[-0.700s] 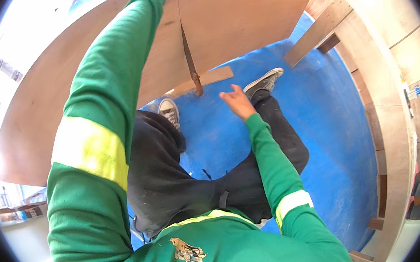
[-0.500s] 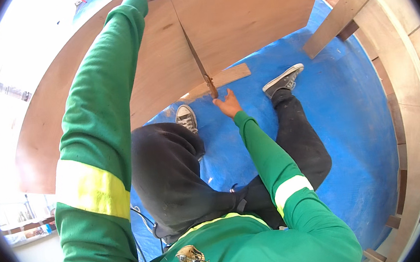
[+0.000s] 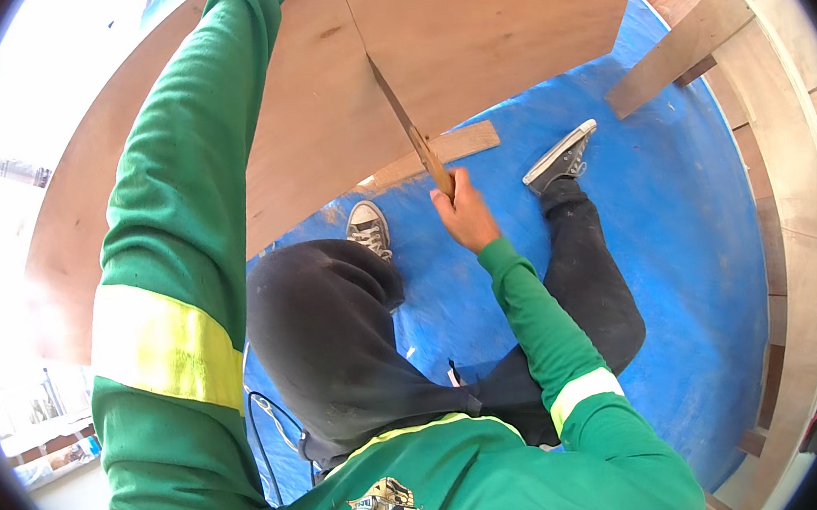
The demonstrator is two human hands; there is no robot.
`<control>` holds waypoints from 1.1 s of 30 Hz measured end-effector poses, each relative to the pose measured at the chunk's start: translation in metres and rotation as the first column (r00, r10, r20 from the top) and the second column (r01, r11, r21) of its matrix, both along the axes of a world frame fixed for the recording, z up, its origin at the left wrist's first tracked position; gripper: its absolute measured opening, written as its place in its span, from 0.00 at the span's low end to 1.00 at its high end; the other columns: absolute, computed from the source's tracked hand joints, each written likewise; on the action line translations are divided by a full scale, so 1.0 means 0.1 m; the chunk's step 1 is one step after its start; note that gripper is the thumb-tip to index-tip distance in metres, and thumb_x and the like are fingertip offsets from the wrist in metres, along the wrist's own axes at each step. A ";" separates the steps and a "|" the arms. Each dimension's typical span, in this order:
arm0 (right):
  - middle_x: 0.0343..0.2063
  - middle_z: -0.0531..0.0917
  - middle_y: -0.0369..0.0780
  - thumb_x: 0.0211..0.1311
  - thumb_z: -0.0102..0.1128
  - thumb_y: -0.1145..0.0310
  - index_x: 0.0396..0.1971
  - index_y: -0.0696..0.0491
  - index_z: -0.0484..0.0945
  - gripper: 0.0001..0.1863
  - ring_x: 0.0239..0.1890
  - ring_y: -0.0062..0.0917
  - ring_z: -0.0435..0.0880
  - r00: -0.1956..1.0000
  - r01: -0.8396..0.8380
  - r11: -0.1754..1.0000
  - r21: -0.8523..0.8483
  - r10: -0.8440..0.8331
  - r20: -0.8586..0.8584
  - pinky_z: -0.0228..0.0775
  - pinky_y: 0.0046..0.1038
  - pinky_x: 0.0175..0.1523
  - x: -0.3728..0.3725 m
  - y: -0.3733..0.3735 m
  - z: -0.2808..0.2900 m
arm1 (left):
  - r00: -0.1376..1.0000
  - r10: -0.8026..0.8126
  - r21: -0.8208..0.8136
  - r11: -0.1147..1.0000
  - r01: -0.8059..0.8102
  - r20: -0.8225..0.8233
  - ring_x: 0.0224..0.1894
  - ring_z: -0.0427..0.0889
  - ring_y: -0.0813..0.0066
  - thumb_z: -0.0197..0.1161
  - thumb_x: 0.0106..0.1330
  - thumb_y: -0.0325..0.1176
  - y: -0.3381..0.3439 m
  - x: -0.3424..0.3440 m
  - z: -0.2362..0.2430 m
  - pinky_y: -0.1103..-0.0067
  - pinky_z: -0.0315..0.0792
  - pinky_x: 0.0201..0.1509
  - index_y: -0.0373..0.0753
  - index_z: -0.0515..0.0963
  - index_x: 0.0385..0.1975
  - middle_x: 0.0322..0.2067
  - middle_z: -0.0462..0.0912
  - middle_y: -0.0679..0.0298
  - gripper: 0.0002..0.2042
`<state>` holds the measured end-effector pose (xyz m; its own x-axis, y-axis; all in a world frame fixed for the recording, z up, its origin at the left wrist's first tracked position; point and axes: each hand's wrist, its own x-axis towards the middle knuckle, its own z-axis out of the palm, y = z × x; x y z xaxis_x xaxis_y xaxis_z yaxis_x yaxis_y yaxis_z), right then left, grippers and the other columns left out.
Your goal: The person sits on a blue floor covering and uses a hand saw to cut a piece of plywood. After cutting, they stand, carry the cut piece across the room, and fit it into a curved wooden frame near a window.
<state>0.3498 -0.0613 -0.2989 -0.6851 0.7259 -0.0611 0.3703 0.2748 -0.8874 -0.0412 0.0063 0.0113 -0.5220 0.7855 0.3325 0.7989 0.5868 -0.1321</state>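
A handsaw with a wooden handle slants over a large plywood panel. My right hand is closed round the handle, just off the panel's near edge. The blade tip meets the lower end of a thin dark line, a cut or a mark, that runs up the panel to the top of the view. My left arm stretches over the panel's left part, and its hand lies beyond the upper edge of the picture. A wooden strip sits under the panel near the saw.
Blue sheeting covers the floor. My shoes and legs are close to the panel's near edge. A curved wooden frame with a jutting board borders the right. A dark cable loops beside my left hip.
My right hand has pulled the saw back toward me and to the right, its grip on the handle now plain. My left hand has slipped out of view at the top.
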 end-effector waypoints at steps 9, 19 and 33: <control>0.51 0.85 0.66 0.82 0.55 0.57 0.74 0.59 0.64 0.30 0.55 0.66 0.83 0.993 -0.071 0.965 0.251 0.091 -0.069 0.74 0.58 0.58 -0.11 -0.07 1.37 | 0.999 -0.026 -0.011 1.000 0.026 0.035 0.63 0.84 0.42 0.67 0.68 0.56 -0.04 0.07 -0.02 0.51 0.77 0.65 0.38 0.81 0.61 0.59 0.86 0.44 0.31; 0.47 0.88 0.59 0.80 0.59 0.69 0.70 0.56 0.72 0.23 0.50 0.58 0.89 1.000 -0.022 0.976 0.216 0.024 -0.003 0.82 0.46 0.49 1.75 -0.86 1.38 | 0.997 -0.032 0.074 0.997 0.027 0.063 0.62 0.87 0.46 0.67 0.68 0.52 0.08 -0.09 -0.08 0.53 0.80 0.63 0.36 0.76 0.67 0.60 0.87 0.46 0.33; 0.48 0.86 0.62 0.80 0.59 0.61 0.70 0.54 0.71 0.25 0.55 0.64 0.83 0.989 0.001 0.971 0.239 0.035 -0.144 0.79 0.54 0.54 -0.70 0.23 0.35 | 0.999 0.014 -0.012 1.000 -0.013 0.031 0.69 0.81 0.46 0.66 0.69 0.60 0.04 -0.05 -0.07 0.49 0.69 0.74 0.40 0.72 0.73 0.67 0.82 0.49 0.39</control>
